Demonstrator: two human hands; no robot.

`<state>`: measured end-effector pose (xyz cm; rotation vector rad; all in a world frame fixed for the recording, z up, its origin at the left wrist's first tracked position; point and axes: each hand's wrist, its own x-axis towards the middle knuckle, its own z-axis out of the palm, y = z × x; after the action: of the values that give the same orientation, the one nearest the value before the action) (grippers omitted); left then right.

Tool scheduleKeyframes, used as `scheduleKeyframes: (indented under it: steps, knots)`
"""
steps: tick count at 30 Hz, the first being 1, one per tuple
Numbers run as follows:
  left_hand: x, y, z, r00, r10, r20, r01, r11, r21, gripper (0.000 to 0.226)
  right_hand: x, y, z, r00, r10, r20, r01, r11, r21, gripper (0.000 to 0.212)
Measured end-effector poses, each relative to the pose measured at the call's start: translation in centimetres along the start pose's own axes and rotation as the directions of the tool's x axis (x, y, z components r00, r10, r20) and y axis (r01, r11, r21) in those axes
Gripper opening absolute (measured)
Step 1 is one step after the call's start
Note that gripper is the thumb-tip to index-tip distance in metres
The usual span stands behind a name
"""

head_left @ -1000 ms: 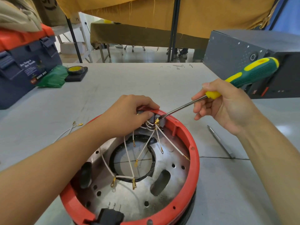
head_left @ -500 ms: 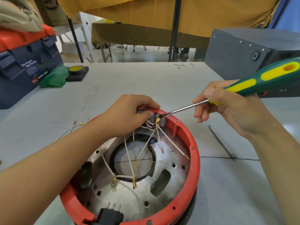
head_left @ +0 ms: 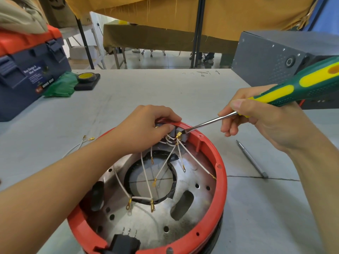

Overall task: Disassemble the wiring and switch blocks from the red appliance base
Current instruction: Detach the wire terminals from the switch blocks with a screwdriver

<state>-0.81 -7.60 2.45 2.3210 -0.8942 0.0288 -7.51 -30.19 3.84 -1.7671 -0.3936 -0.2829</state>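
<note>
The round red appliance base (head_left: 221, 178) lies open side up on the grey table, a perforated metal plate (head_left: 185, 222) inside it. Grey switch blocks (head_left: 185, 136) sit at its far rim, and several white wires (head_left: 145, 171) with gold terminals fan out from them. My left hand (head_left: 146, 129) grips the switch blocks at the rim. My right hand (head_left: 262, 118) holds a green and yellow screwdriver (head_left: 300, 87); its flat tip touches the gold terminal on the right block. A black plug socket (head_left: 122, 242) sits at the near rim.
A loose white wire (head_left: 80, 143) lies on the table left of the base. A thin metal rod (head_left: 252, 159) lies to the right. A blue and red toolbox (head_left: 27, 74), green cloth (head_left: 60, 85) and tape roll (head_left: 86, 77) stand far left; a grey metal box (head_left: 271, 57) far right.
My right hand has lifted and swung the screwdriver handle up and to the right, lowering the shaft angle; the tip stays at the right switch block. My left hand has not moved.
</note>
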Motion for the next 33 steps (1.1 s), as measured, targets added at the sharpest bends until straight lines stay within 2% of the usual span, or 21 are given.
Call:
scheduleKeyframes:
  steps: [8, 11, 16, 26, 33]
  knots:
    - [0.1, -0.1, 0.1, 1.000, 0.003, 0.002, -0.003, 1.000, 0.008, 0.025, 1.2, -2.4, 0.2, 0.989, 0.024, 0.144, -0.002, 0.988, -0.156, 0.022]
    - [0.1, -0.2, 0.1, 1.000, 0.000, 0.002, 0.000, 1.000, 0.001, 0.025, 1.8, -3.5, 0.5, 0.976, 0.035, 0.215, 0.023, 0.964, -0.264, 0.025]
    - [0.1, -0.2, 0.1, 1.000, 0.013, -0.006, -0.013, 1.000, -0.003, 0.024, 2.7, -4.4, 1.2, 0.970, 0.052, 0.239, 0.036, 0.936, -0.351, 0.026]
    - [0.1, -0.1, 0.0, 1.000, 0.003, 0.004, -0.003, 1.000, -0.002, 0.025, 3.9, -2.8, 0.6, 0.985, 0.108, 0.138, -0.085, 0.983, -0.163, 0.024]
    - [0.1, 0.0, 0.0, 1.000, -0.006, 0.007, 0.006, 1.000, -0.005, 0.025, 4.1, -0.8, -0.4, 0.980, 0.159, 0.119, -0.160, 0.987, 0.002, 0.028]
